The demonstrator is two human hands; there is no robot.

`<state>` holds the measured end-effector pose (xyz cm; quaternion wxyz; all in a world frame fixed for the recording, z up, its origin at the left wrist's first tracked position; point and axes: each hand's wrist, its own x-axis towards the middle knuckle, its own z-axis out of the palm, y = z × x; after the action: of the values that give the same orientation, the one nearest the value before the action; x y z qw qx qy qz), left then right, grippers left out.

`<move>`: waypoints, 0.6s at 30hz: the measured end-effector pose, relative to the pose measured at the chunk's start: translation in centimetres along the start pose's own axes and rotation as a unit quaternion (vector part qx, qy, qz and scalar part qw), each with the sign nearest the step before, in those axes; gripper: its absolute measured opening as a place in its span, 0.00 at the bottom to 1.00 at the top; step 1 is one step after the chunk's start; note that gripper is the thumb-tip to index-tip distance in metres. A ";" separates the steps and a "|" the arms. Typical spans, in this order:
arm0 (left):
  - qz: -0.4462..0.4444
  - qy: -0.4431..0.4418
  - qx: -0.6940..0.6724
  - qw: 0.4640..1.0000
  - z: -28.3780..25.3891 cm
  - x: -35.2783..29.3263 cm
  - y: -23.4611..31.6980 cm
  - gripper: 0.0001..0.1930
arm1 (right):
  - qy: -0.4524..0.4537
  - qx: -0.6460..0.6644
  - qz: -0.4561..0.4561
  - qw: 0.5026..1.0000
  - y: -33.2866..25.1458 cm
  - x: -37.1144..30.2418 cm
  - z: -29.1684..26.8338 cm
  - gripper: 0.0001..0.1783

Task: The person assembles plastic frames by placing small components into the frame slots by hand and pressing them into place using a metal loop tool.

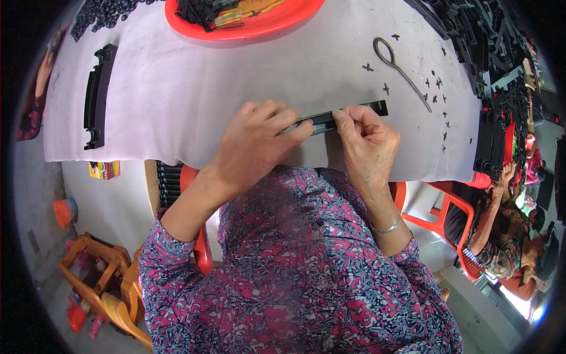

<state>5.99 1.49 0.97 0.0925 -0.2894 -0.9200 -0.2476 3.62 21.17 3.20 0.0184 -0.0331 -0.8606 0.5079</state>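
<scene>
Close together, left hand (254, 146) and right hand (372, 147), curled fingers (361, 114) pinched on black strip (322, 123).

left hand (259, 138): palm-down, curled | right hand (370, 141): pinching, near left

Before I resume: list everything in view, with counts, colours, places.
strip: one, black, between the hands
looped rod: one, dark grey, table right
small crosses: over ten, black, around rod
tray: one, red, top centre
tray pieces: many, mostly black, in tray
ribbed parts: count unclear, black, table left
small lumps: many, black, upper left
long parts: many, mostly black, upper right
tablecloth: one, whitish, centre
box: one, yellow-red, below table left
container: one, orange-blue, far left
wooden furniture: count unclear, brown, lower left
chairs: at least two, red, below table edge
other people: several, mixed clothing, both sides
bracelet: one, silvery, right wrist
shirt: one, patterned pink, lower centre
left hand: one, bare, on strip's left
right hand: one, bare, pinching strip's right
</scene>
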 end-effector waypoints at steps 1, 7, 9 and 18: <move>0.004 0.006 -0.001 1.000 0.1 0.0 0.0 0.23 | -0.003 0.008 -0.001 1.000 0.0 -0.1 -0.1 0.07; 0.008 0.017 0.006 1.000 0.2 0.1 0.2 0.23 | -0.079 0.001 -0.032 0.996 0.2 -1.1 -1.1 0.14; 0.010 0.014 0.008 1.000 0.2 0.2 0.2 0.23 | -0.099 -0.001 -0.010 0.995 -0.2 -1.4 -1.3 0.20; 0.005 0.018 -0.009 1.000 0.5 0.6 0.3 0.25 | -0.133 -0.100 -0.094 0.982 0.6 -1.1 -1.3 0.28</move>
<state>5.65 2.20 0.87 0.1080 -0.2905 -0.9143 -0.2607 4.79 22.46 3.32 -0.0520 0.1143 -0.9010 0.4153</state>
